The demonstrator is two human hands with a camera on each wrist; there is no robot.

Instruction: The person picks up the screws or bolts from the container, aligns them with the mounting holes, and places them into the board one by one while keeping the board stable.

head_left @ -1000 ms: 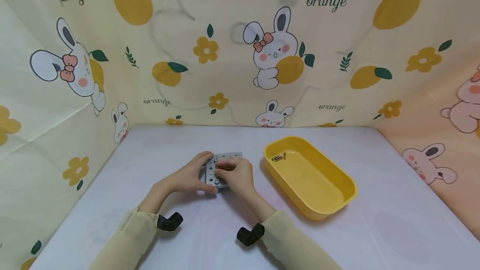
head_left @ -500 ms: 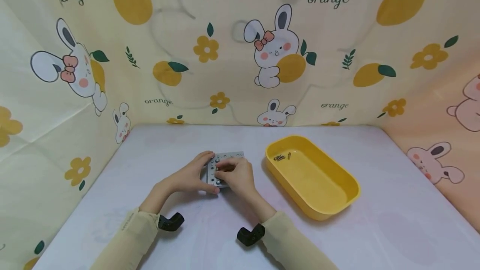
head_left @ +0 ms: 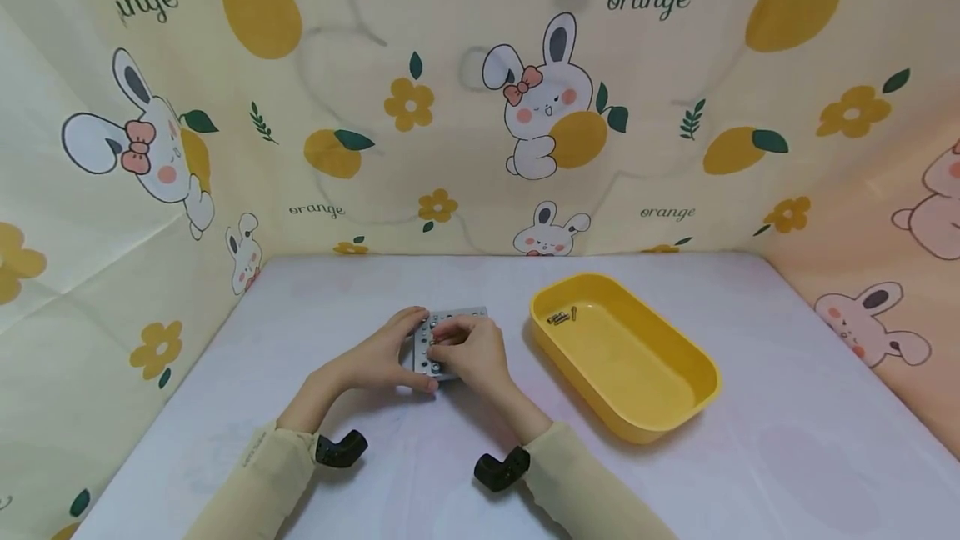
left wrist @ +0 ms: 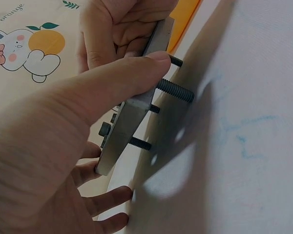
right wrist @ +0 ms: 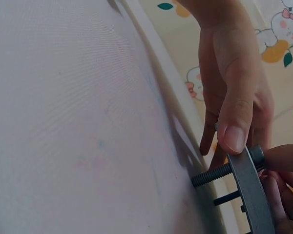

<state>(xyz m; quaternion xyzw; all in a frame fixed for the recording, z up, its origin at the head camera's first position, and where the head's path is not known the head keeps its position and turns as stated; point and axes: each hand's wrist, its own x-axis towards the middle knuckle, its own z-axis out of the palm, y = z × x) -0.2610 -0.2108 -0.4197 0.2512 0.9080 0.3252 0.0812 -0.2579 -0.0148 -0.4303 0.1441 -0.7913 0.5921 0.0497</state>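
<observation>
A grey metal plate [head_left: 422,355] with rows of holes and screws is held slightly above the white table. My left hand [head_left: 381,358] grips its left side, thumb on the near edge and fingers at the far edge. Over the plate, my right hand [head_left: 477,350] pinches at a small screw with thumb and forefinger; the hand hides much of the plate's right part. In the left wrist view, several threaded shanks, one thicker bolt [left wrist: 176,90] among them, stick out beneath the plate. The right wrist view shows a bolt head [right wrist: 256,157] beside my right fingertip.
A yellow tray [head_left: 637,340] stands to the right of the hands, with several small screws [head_left: 561,317] in its far left corner. The white table [head_left: 420,473] meets a printed cloth backdrop [head_left: 450,148] at the back and sides. Black devices [head_left: 342,448] sit at both wrists.
The head view has shifted slightly. Both hands stay at the plate, and my right fingertips have moved only a little over it.
</observation>
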